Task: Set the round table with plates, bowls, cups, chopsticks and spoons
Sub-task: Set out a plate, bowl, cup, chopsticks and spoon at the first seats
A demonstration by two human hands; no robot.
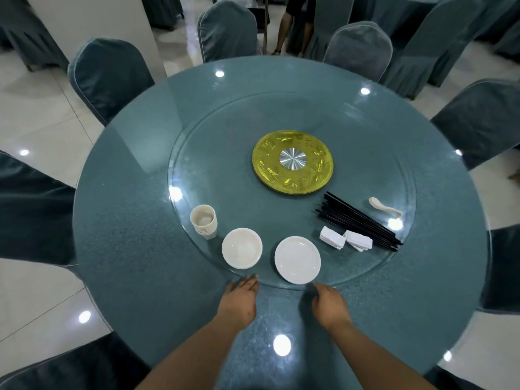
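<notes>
While both hands rest low on the bench (pixel 135 249), the left hand (pixel 239 301) lies flat, fingers straight, tips touching the rim of the glass turntable (pixel 197 153); the right hand (pixel 329 304) has its fingers curled downward, holding nothing. Just beyond the left fingertips sits the bowl stack (pixel 242 248), with the nested cups (pixel 203 221) farther out to its left. Just ahead of the right hand is the plate stack (pixel 297 259); beyond it to the right lie folded napkins (pixel 345 239), black chopsticks (pixel 358 221) and a spoon (pixel 385 207).
</notes>
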